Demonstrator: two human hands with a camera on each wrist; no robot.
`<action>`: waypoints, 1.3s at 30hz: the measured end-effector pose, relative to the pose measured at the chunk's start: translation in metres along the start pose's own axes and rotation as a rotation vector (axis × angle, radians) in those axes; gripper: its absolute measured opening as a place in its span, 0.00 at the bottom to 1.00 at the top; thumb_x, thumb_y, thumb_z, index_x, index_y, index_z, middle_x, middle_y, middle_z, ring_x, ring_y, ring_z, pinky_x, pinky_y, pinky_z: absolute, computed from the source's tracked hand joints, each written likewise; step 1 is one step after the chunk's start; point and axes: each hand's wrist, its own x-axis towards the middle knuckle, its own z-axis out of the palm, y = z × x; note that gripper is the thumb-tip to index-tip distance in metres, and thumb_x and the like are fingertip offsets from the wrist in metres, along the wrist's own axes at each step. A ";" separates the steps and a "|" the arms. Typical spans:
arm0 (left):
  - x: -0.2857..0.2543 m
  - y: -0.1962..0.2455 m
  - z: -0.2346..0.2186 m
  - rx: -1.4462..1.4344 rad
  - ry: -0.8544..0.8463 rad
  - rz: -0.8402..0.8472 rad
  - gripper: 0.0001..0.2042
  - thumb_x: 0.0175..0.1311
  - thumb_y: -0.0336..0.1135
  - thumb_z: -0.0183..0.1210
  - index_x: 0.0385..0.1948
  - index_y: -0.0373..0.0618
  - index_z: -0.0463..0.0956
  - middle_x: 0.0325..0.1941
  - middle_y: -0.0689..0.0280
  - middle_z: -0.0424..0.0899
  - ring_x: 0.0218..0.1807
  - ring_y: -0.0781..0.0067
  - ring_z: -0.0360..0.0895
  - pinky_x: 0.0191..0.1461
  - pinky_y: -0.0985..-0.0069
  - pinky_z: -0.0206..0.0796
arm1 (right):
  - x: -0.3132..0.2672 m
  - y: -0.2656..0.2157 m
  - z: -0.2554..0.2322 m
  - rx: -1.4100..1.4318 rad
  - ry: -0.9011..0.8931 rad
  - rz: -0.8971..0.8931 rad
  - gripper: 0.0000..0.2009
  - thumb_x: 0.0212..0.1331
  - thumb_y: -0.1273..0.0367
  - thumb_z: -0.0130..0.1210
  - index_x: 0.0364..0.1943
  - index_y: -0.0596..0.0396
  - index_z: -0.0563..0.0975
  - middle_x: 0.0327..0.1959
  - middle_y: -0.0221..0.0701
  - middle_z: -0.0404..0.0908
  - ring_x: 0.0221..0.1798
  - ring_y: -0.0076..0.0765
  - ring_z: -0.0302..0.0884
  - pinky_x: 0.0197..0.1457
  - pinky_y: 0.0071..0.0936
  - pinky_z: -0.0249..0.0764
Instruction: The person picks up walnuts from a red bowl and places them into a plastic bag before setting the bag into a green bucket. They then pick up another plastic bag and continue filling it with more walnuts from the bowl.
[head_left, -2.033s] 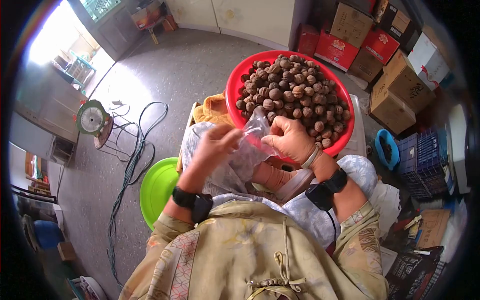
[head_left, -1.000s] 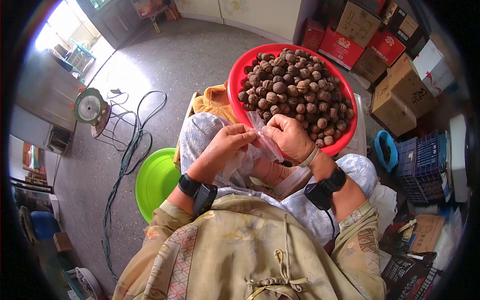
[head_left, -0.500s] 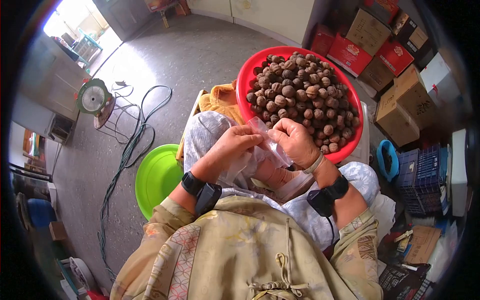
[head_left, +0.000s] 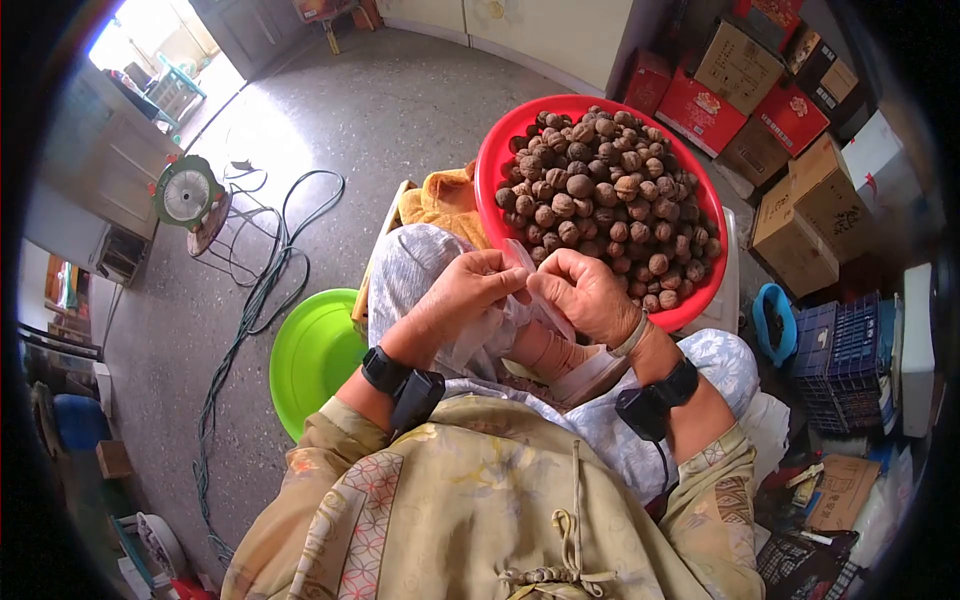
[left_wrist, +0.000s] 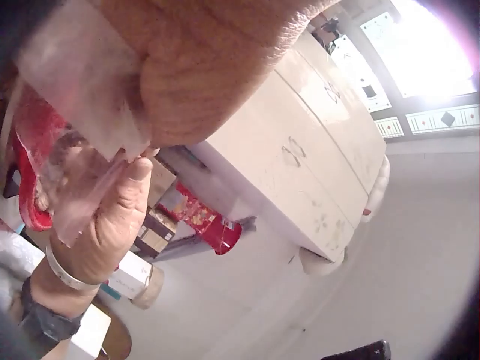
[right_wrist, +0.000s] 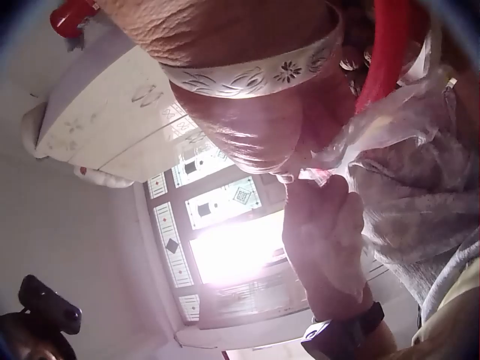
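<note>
A thin clear plastic bag (head_left: 481,328) hangs between my two hands over my lap, at the near rim of a red basin (head_left: 487,190) heaped with walnuts (head_left: 600,190). Thumb and fingers of my left hand (head_left: 476,284) pinch the bag's top edge. Right beside it, my right hand (head_left: 592,298) pinches the same edge, its other fingers curled. In the left wrist view the plastic (left_wrist: 82,64) stretches between the hands. From the right wrist view, the fingertips almost meet, and the bag (right_wrist: 397,116) drapes past them toward the patterned trousers.
An orange towel (head_left: 440,205) lies left of the basin. Lower down on the floor is a green basin (head_left: 312,365). A fan (head_left: 188,194) and a coiled cable (head_left: 268,290) lie farther left. Cardboard boxes (head_left: 800,215), a blue container (head_left: 775,320) and a dark crate (head_left: 838,350) line the right side.
My left hand has come in from the left to the bag's edge beside my right hand. Both hands have since drawn close together, and the plastic between them has shortened.
</note>
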 end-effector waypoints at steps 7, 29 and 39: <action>0.003 -0.008 0.005 0.068 0.013 0.037 0.13 0.73 0.44 0.60 0.43 0.42 0.80 0.32 0.75 0.81 0.30 0.87 0.73 0.35 0.85 0.66 | 0.001 0.005 -0.002 0.085 -0.059 0.026 0.06 0.68 0.69 0.57 0.36 0.58 0.79 0.30 0.21 0.79 0.33 0.14 0.72 0.36 0.19 0.72; -0.007 -0.007 -0.027 0.277 0.350 0.176 0.06 0.61 0.24 0.54 0.39 0.44 0.75 0.31 0.71 0.78 0.29 0.84 0.73 0.28 0.81 0.65 | 0.000 0.009 -0.035 0.097 0.226 0.012 0.08 0.67 0.68 0.59 0.30 0.54 0.76 0.24 0.20 0.76 0.27 0.12 0.69 0.30 0.17 0.69; -0.006 -0.002 0.001 0.618 0.256 0.325 0.06 0.64 0.28 0.59 0.39 0.38 0.77 0.34 0.64 0.81 0.38 0.77 0.78 0.45 0.74 0.73 | 0.000 0.029 0.007 -0.139 -0.058 0.016 0.09 0.66 0.68 0.60 0.33 0.60 0.80 0.27 0.21 0.78 0.31 0.13 0.70 0.33 0.18 0.68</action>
